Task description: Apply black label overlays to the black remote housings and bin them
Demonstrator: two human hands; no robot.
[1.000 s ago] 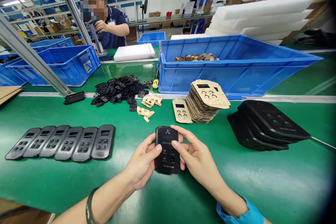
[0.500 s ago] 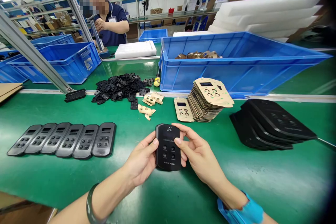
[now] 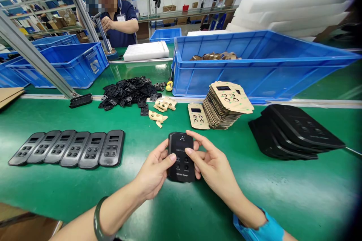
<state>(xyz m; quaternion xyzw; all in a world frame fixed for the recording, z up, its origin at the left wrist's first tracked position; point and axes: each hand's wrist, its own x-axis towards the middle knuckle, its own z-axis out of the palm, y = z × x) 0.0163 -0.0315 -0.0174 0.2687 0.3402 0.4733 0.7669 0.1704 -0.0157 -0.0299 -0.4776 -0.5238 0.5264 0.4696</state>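
A black control panel cover (image 3: 181,175) with a dark window, several buttons and white lettering is held upright over the green bench. My left hand (image 3: 155,167) grips its left edge, thumb lying on the front face. On the other edge, my right hand (image 3: 210,162) holds it with the thumb pressed on the face near the window. To the left lies a row of black panel housings (image 3: 113,148) with raised buttons, side by side. A stack of tan-backed stickers (image 3: 223,111) stands beyond my hands. Stacked black panel covers (image 3: 296,131) sit at the right.
Black button pads (image 3: 127,92) lie heaped at the back left, near curled peeled backing paper (image 3: 158,116). A large blue bin (image 3: 226,79) holds brown scraps. A screwdriver (image 3: 169,85) rests beside it. A metal post (image 3: 39,52) slants at left. Across the bench, a person (image 3: 121,26) works.
My left thumb has slid further onto the cover's face, and my right thumb has shifted slightly left. The cover stays in both hands. The view has tilted slightly.
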